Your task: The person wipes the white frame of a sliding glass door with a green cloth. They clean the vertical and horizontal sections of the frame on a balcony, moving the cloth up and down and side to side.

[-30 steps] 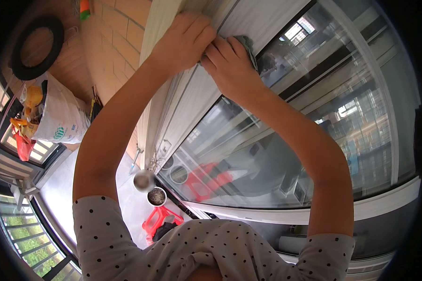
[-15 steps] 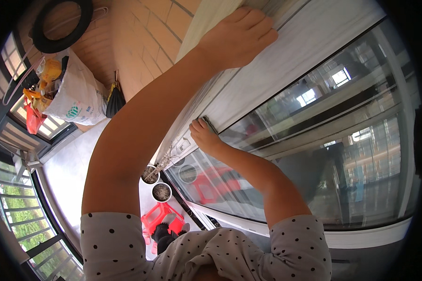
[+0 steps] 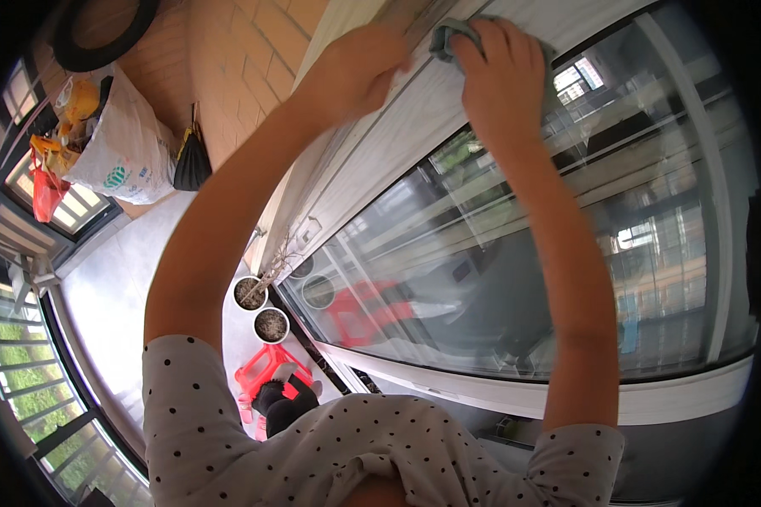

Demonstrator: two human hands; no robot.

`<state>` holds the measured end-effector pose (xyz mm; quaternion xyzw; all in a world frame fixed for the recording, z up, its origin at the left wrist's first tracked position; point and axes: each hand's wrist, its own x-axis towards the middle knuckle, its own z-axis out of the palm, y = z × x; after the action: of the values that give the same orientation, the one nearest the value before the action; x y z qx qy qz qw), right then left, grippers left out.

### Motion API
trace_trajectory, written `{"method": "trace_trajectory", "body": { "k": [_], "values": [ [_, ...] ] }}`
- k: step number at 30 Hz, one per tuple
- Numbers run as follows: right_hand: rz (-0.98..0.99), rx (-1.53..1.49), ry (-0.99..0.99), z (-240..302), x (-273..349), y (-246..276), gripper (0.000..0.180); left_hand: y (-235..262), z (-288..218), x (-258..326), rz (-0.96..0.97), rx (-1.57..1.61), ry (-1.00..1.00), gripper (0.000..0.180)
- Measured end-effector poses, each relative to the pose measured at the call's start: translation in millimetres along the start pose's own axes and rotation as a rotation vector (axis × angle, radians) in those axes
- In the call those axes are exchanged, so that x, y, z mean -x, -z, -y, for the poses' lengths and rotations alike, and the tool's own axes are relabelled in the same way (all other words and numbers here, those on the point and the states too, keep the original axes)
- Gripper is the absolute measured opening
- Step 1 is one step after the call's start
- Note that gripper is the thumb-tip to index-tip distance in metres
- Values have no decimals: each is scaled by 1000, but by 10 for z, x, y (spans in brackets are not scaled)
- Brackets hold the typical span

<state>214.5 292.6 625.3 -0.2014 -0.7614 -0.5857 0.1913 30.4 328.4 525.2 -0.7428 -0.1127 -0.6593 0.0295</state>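
My right hand (image 3: 506, 80) presses a grey-green cloth (image 3: 448, 38) against the pale window frame (image 3: 423, 110), high up beside the glass. Parts of the cloth stick out on both sides of the fingers. My left hand (image 3: 359, 72) is at the frame's outer edge next to the brick-patterned wall, its fingers curled and smeared by motion; whether it grips the edge I cannot tell. The large glass pane (image 3: 482, 287) lies below and right of my right hand, full of reflections.
A red stool (image 3: 266, 367) stands under me, my dark-shod feet on it. Two potted plants (image 3: 271, 325) stand beside it. Farther left are a stuffed white sack (image 3: 131, 144), a black folded umbrella (image 3: 193, 160), a black ring (image 3: 101, 46) and a barred window (image 3: 38, 363).
My right hand has slid the cloth from low on the frame up to near its top. My left hand has shifted left and slightly down along the frame's edge.
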Motion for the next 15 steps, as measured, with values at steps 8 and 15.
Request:
{"method": "trace_trajectory", "body": {
  "k": [8, 15],
  "values": [
    [597, -472, 62, 1841, 1281, -208, 14, 842, -1103, 2491, -23, -55, 844, 14],
    [985, -392, 193, 1500, 880, 28, 11, 1829, -2584, 4138, 39, -432, 1374, 17]
  ]
}}
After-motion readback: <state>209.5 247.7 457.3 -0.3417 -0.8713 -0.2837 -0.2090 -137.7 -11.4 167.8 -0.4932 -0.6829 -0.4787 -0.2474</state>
